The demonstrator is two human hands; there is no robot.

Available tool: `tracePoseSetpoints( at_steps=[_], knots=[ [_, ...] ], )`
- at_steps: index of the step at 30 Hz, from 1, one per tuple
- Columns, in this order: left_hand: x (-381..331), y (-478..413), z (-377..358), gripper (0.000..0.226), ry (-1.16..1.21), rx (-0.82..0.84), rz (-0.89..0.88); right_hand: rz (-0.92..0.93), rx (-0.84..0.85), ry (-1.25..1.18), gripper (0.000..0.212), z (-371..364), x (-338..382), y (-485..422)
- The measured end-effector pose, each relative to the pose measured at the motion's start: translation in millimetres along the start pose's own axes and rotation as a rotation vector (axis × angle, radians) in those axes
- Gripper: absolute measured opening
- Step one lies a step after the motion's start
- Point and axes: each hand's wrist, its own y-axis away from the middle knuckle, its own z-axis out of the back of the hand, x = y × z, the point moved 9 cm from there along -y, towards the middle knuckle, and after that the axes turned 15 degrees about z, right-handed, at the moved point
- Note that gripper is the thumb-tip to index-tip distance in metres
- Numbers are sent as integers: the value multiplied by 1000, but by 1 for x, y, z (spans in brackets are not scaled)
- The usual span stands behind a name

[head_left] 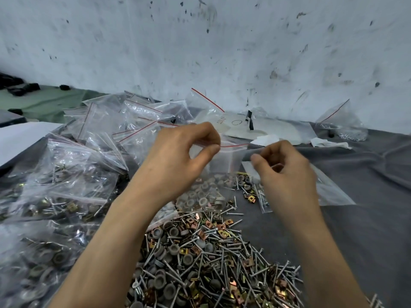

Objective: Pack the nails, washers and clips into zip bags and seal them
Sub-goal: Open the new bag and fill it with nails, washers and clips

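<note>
A clear zip bag [224, 161] with a red seal line hangs upright over the grey cloth, several grey washers lying in its bottom. My left hand [178, 156] pinches its top edge at the left between thumb and fingers. My right hand [287, 172] hovers just right of the bag's mouth with its fingers curled, blurred, and something thin and metallic shows inside them. Below both hands spreads a loose pile of nails, grey washers and brass clips [206, 258].
Filled and sealed zip bags [66, 181] heap up on the left. Empty zip bags [333, 190] lie flat on the right of the grey cloth [367, 230]. Another bag [342, 123] leans at the stained wall, beside paper scraps [266, 130].
</note>
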Motion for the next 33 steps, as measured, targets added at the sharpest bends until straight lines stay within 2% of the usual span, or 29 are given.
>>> tracePoseSetpoints(
  at_steps=[2, 4, 6, 8, 11, 14, 18, 21, 23, 26, 30, 33],
  knots=[
    [7, -2, 7, 4, -5, -54, 41, -44, 156, -5, 19, -19, -5, 5],
    [12, -4, 13, 5, 15, -98, 80, -55, 456, 22, 19, -52, -8, 19],
    [15, -4, 17, 5, 39, -127, 106, -51, 744, 54, 10, -86, -10, 42],
    [17, -4, 18, 5, 55, -135, 123, -30, 890, 55, 4, -114, -11, 62],
    [16, -4, 17, 5, 77, -118, 129, 46, 984, 153, 8, -145, -13, 81],
    [15, -4, 15, 5, 85, -100, 121, 102, 974, 273, 5, -153, -12, 85],
    [15, -4, 14, 6, 86, -90, 119, 158, 968, 425, 16, -154, -9, 84],
    [15, -4, 13, 6, 91, -84, 115, 215, 1001, 498, 15, -155, -5, 87],
    [15, -4, 14, 7, 99, -85, 111, 221, 1036, 438, 12, -153, 0, 88],
    [15, -4, 14, 7, 95, -81, 104, 132, 1023, 186, 4, -135, 11, 78],
    [9, -4, 6, 3, 57, -21, 59, 65, 768, -164, 8, -82, 32, 41],
    [1, -1, -4, 2, 19, 67, -2, 218, 406, -237, 7, -33, 49, 10]
  ],
)
